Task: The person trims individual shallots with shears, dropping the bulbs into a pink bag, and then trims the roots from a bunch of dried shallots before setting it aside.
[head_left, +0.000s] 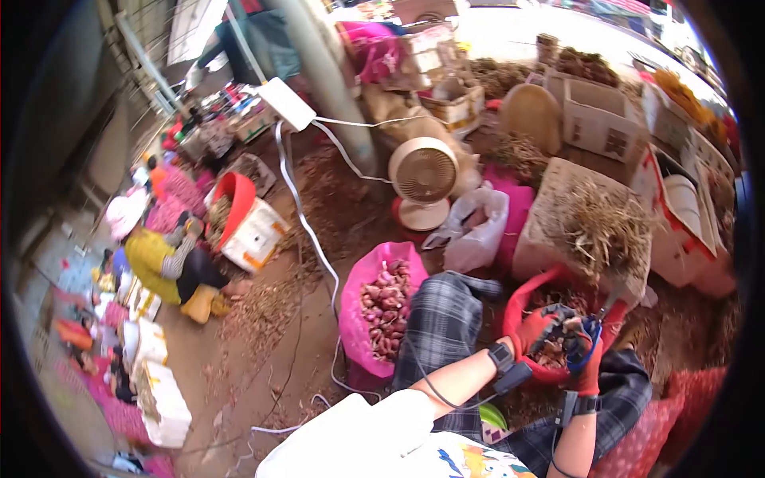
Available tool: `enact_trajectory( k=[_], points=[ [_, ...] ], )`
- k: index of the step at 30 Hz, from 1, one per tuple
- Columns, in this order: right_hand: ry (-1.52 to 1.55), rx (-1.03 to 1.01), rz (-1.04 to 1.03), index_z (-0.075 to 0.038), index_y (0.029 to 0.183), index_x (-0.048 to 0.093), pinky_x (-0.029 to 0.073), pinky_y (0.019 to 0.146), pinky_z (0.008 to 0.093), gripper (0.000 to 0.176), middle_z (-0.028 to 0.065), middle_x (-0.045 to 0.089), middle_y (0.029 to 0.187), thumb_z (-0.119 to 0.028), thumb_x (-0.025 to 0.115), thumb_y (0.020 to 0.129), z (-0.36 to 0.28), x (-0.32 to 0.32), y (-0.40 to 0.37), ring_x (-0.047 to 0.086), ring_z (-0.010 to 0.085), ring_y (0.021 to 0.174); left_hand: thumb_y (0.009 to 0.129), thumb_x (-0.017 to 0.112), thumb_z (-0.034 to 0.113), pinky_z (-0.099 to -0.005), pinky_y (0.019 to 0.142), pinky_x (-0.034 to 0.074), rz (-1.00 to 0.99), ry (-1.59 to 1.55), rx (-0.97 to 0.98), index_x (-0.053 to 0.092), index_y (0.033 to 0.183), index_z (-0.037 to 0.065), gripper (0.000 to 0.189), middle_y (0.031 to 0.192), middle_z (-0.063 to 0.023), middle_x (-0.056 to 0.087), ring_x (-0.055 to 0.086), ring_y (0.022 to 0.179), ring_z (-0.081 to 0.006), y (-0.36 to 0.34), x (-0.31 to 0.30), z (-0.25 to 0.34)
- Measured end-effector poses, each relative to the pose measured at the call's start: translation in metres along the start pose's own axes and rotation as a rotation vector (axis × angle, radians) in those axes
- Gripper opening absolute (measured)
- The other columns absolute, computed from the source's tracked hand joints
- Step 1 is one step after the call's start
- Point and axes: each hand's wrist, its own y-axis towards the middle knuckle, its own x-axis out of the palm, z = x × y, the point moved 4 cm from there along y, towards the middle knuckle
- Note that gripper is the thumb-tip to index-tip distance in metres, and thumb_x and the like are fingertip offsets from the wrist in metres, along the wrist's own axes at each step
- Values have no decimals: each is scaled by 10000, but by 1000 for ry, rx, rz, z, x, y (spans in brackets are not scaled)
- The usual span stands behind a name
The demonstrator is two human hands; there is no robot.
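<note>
My left hand (pixel 540 328), in a red glove with dark fingers, is closed above a red basin (pixel 512 319) between my legs. What its fingers grip is too small to make out; small pale-brown pieces show between the two hands. Close by on the right, my right hand (pixel 588 368), also red-gloved, is closed around blue-handled scissors (pixel 590 333), their blades pointing away from me. Inside the basin lie reddish shallots (pixel 550 355) and dry scraps. Beside my left leg stands a pink bag (pixel 353 307) filled with shallots (pixel 386 307).
Ahead stands a foam box (pixel 550 215) topped with dry stalks (pixel 602 231). A fan (pixel 425 179), a white plastic bag (pixel 478 227) and a white cable (pixel 307 251) are nearby. To the left, a person (pixel 163 259) sits by a red basin (pixel 235 207). Skins litter the floor.
</note>
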Motion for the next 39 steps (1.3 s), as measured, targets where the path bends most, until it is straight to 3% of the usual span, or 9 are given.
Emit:
enact_trajectory(
  k=[5, 7, 13, 15, 17, 24, 28, 34, 39],
  points=[
    [15, 142, -34, -14, 918, 642, 451, 663, 246, 232, 2, 617, 812, -242, 602, 893, 16, 0, 11, 562, 83, 741, 954, 510, 260, -273, 910, 427, -123, 125, 22, 585, 1185, 52, 320, 1062, -15, 638, 553, 1005, -98, -12, 19, 24],
    [-10, 146, -39, -8, 973, 645, 470, 676, 252, 235, 8, 634, 859, -223, 617, 882, 12, 1, 1, 575, 89, 755, 927, 557, 251, -281, 969, 405, -129, 1083, 512, 555, 1222, 46, 360, 1174, -39, 598, 561, 1053, -134, -12, 5, 16],
    [-78, 187, 49, -41, 863, 594, 382, 483, 218, 160, -29, 542, 711, -200, 606, 880, 43, -24, -1, 483, 27, 592, 905, 618, 223, -218, 775, 487, -66, -301, -5, 574, 1102, 48, 267, 967, -8, 615, 573, 883, -77, -6, 11, 23],
    [238, 305, 66, -50, 930, 625, 376, 482, 204, 158, -29, 556, 716, -195, 620, 867, 42, -21, -5, 491, 33, 582, 934, 573, 217, -199, 719, 476, 8, 145, 21, 570, 1101, 41, 243, 951, -4, 611, 574, 832, -78, -18, 24, 54],
    [422, 350, 90, -56, 985, 641, 363, 476, 192, 189, -36, 570, 734, -181, 652, 843, 29, -15, -6, 484, 30, 568, 942, 555, 197, -183, 719, 483, 105, -215, -81, 575, 1098, 27, 231, 939, -8, 621, 590, 816, -79, -7, 14, 28],
    [-265, -162, 118, -17, 998, 648, 418, 524, 214, 247, -6, 617, 702, -210, 656, 844, 41, -20, 7, 523, 51, 582, 955, 513, 150, -214, 782, 504, 120, -119, -113, 546, 1163, 10, 252, 1014, -29, 615, 597, 884, -100, -6, 14, 21],
    [117, 322, 61, -9, 987, 675, 468, 574, 255, 285, 30, 664, 755, -249, 661, 834, 40, -22, -4, 565, 61, 620, 944, 533, 152, -225, 773, 501, 5, -155, -124, 532, 1193, 22, 281, 1034, -18, 613, 584, 907, -90, -13, 30, 45],
    [-267, 9, 75, -9, 900, 674, 448, 492, 247, 253, 16, 645, 711, -255, 649, 847, 27, -19, -3, 555, 55, 552, 918, 543, 80, -212, 773, 481, 18, 79, -36, 514, 1211, 15, 302, 1048, -27, 607, 578, 894, -94, -11, 23, 30],
    [-85, 314, 47, -20, 916, 649, 457, 473, 239, 237, 23, 615, 665, -249, 635, 856, 27, -20, -3, 562, 73, 527, 913, 519, 25, -220, 801, 477, 8, -40, -5, 507, 1209, -7, 298, 1071, -65, 590, 572, 902, -106, -8, 15, 31]
  ],
)
